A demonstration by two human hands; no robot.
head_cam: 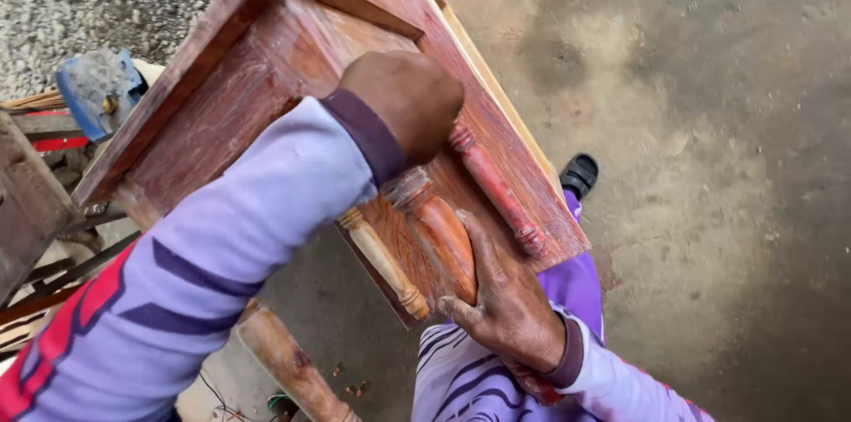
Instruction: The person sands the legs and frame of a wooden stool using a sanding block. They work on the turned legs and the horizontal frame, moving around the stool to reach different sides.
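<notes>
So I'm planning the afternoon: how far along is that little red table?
The wooden table already wears reddish stain on top and frame. In hand: the right hand grips a turned leg while the left hand presses above it. One thinner spindle looks paler, seemingly unstained.

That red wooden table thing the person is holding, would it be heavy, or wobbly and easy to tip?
Probably fairly heavy: the wooden table piece looks like thick solid boards. It seems stiff, not floppy, with turned spindles fixed to it. It may tip easily, since it sits tilted with the right hand gripping a fat turned leg and the left hand on top.
</notes>
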